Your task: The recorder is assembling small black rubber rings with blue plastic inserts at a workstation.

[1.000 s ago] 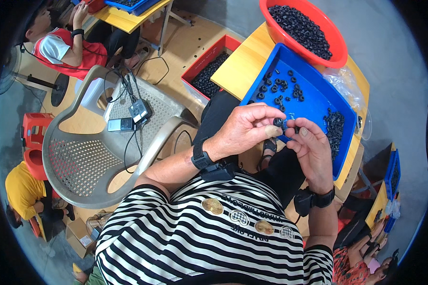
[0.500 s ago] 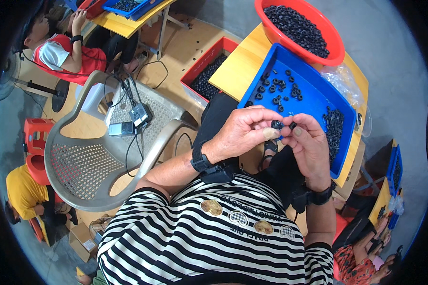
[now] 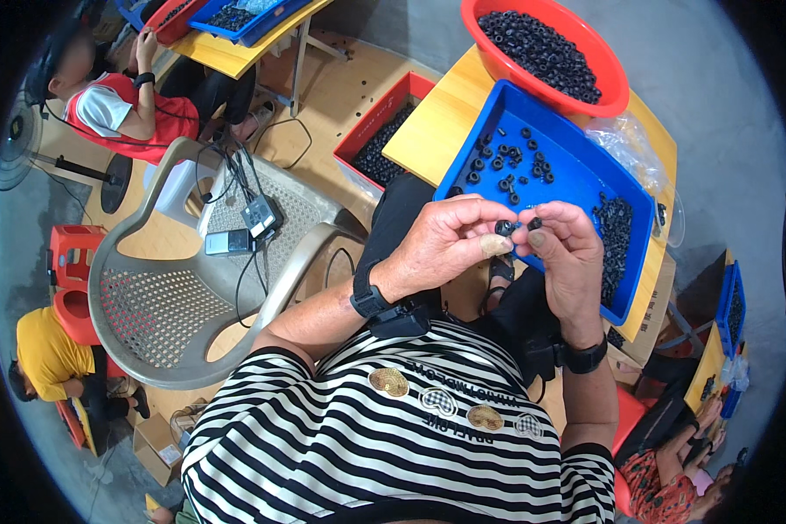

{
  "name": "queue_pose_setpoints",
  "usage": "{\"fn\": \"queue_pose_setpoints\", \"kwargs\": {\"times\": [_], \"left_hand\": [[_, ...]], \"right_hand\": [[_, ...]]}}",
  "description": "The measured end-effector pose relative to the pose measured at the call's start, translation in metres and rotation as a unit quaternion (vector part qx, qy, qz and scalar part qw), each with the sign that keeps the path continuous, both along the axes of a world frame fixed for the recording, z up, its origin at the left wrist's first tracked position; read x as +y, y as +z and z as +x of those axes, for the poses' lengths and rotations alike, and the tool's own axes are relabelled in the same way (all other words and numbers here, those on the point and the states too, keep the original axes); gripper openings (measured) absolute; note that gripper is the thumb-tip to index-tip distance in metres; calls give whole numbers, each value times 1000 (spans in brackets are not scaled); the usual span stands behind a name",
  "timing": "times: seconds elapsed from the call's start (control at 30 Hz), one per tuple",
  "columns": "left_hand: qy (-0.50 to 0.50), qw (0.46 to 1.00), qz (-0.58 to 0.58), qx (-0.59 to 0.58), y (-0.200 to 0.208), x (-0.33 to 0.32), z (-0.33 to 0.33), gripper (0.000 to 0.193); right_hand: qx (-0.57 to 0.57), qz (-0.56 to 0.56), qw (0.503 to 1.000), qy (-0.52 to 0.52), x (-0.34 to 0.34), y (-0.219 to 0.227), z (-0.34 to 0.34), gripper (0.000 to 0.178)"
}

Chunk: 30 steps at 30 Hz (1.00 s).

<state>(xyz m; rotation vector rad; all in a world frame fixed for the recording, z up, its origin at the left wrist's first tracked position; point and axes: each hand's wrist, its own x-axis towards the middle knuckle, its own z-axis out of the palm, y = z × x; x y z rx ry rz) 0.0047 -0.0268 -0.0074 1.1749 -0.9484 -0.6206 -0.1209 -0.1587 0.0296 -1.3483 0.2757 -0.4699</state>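
Between the thumb and fingers of my left hand (image 3: 458, 240) is a small round black ring-shaped part (image 3: 504, 228). My right hand (image 3: 568, 253) pinches another small black part (image 3: 534, 224) close beside it, and the fingertips of both hands nearly meet. Both hands are held over the near edge of a blue tray (image 3: 576, 166). Loose black ring-shaped parts (image 3: 506, 162) lie scattered in the tray's left half. A heap of smaller black pieces (image 3: 616, 236) fills its right end.
A red basin (image 3: 620, 65) full of black parts stands behind the tray on the yellow table (image 3: 424, 122). Below the table's left edge is a red box (image 3: 345, 144) of parts. A grey plastic chair (image 3: 140, 253) holds chargers and cables. Other people sit at the left and lower right.
The part in my right fingers has tilted and moved slightly down and left, nearer the left hand's part. My left hand has barely moved.
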Motion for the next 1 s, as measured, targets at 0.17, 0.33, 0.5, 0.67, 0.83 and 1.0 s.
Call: {"fn": "queue_pose_setpoints", "kwargs": {"times": [0.17, 0.33, 0.5, 0.67, 0.83, 1.0], "left_hand": [[-13, 1000, 6, 16, 0, 0, -2, 26], [-21, 1000, 7, 5, 3, 0, -2, 27], [-20, 1000, 7, 4, 5, 1, -3, 27], [-22, 1000, 3, 2, 5, 1, -4, 26], [-22, 1000, 4, -6, 8, 3, -3, 27], [21, 998, -11, -63, 7, 2, -1, 24]], "right_hand": [[-1, -13, 1000, -6, -1, -2, 0, 19], [-1, -35, 999, -19, -1, -4, -1, 17], [40, -125, 991, -15, -2, 5, -3, 17], [77, -250, 965, -22, 0, 21, -3, 15], [100, -331, 938, 2, -4, 32, -1, 13], [77, -486, 871, 14, -3, 38, 5, 14]]}}
